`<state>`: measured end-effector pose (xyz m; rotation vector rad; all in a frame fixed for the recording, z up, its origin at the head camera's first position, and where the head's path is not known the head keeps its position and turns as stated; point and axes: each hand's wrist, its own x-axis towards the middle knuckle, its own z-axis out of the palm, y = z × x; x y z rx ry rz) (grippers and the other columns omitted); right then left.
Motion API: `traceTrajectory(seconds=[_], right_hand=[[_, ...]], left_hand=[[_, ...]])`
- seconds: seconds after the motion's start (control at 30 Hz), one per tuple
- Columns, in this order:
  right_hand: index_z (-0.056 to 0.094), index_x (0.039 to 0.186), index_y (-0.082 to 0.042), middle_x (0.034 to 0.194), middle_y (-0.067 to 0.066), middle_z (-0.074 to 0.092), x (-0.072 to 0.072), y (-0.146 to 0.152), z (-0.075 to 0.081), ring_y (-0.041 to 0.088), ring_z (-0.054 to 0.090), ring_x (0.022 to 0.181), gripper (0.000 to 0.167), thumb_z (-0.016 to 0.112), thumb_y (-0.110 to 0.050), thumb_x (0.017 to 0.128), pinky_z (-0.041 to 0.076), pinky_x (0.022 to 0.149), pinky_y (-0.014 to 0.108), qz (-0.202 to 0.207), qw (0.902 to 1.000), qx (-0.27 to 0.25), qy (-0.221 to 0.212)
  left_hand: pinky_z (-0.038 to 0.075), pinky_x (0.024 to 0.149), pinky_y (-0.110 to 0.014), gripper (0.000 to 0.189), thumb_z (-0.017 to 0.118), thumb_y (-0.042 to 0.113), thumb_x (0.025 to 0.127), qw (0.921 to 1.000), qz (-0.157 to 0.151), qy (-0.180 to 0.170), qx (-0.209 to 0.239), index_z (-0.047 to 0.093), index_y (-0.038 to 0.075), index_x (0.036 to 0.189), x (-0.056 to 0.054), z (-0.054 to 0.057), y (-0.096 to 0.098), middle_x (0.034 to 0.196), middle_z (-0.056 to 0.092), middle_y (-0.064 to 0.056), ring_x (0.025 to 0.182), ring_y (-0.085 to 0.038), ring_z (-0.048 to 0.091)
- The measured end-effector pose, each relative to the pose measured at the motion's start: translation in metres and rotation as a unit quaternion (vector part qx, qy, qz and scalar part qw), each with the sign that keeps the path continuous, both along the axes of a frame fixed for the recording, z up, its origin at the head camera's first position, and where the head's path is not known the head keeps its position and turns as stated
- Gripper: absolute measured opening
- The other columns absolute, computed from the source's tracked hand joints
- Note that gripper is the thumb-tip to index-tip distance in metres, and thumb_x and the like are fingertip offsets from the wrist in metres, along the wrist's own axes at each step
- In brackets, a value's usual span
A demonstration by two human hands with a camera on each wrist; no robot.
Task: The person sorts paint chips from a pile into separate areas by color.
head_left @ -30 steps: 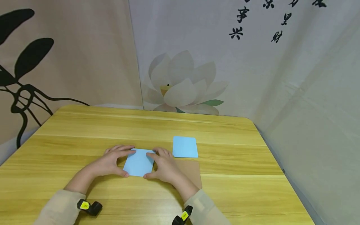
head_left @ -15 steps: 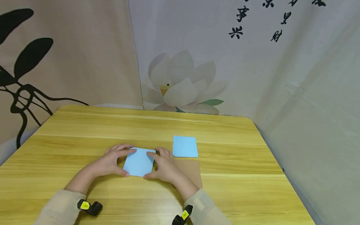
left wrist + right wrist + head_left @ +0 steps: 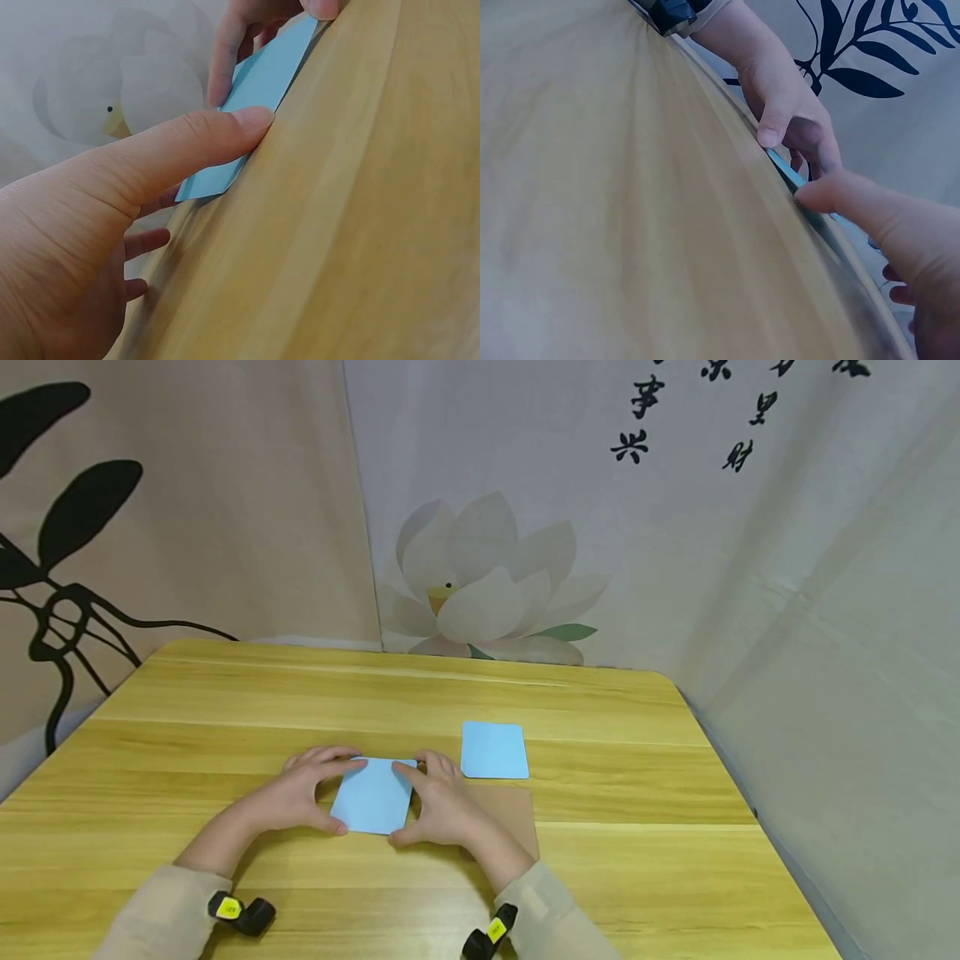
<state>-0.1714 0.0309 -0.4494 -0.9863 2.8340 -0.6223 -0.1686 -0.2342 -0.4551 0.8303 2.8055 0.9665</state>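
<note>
A light blue square card [image 3: 372, 795] is held between both hands, low over the wooden table. My left hand [image 3: 300, 793] grips its left side, thumb at the near left corner and fingers at the far edge. On the other side, my right hand [image 3: 442, 806] pinches the card with its thumb at the near right corner and index finger at the far one. In the left wrist view, the left thumb lies along the edge of the blue card [image 3: 266, 79]. A shadow shows beneath the card in the right wrist view.
A second blue card [image 3: 494, 750] with rounded corners lies beyond my right hand. Nearer, a brown square card [image 3: 510, 814] lies partly hidden under the right hand and forearm. The wooden table [image 3: 637, 877] ends at a printed curtain [image 3: 495, 443] behind.
Both hands have shifted very slightly right and toward me with the blue card between them. The other two cards lie where they were.
</note>
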Motion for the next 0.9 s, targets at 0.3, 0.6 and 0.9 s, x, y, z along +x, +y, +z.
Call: traceTrajectory(seconds=[0.3,0.6,0.9], right_hand=[[0.038,0.148,-0.021,0.146,0.009,0.030,-0.005,0.008,0.004,0.024,0.024,0.136,0.095,0.080,-0.053,0.069,0.020,0.110,0.045,0.011,0.9997,-0.014,-0.014],[0.036,0.149,-0.022,0.147,0.010,0.031,-0.012,0.031,0.009,0.025,0.022,0.137,0.093,0.079,-0.050,0.071,0.015,0.111,0.047,0.022,0.9993,-0.027,-0.014],[0.038,0.149,-0.024,0.152,0.010,0.027,-0.021,0.060,0.010,0.027,0.016,0.140,0.087,0.078,-0.046,0.074,0.014,0.110,0.052,0.013,0.9977,-0.054,-0.040]], left_hand=[[0.015,0.096,-0.068,0.098,0.084,0.056,0.061,0.9996,0.004,0.023,-0.013,0.049,0.013,0.141,0.000,0.000,0.007,0.145,0.038,-0.013,0.130,-0.044,0.028],[0.014,0.098,-0.065,0.092,0.083,0.051,0.066,0.9986,0.003,0.053,-0.006,0.048,0.014,0.142,-0.001,0.004,0.024,0.147,0.036,-0.012,0.132,-0.042,0.025],[0.012,0.102,-0.064,0.089,0.083,0.048,0.065,0.9976,0.011,0.068,0.003,0.050,0.015,0.141,-0.013,0.002,0.053,0.148,0.036,-0.011,0.135,-0.038,0.025]])
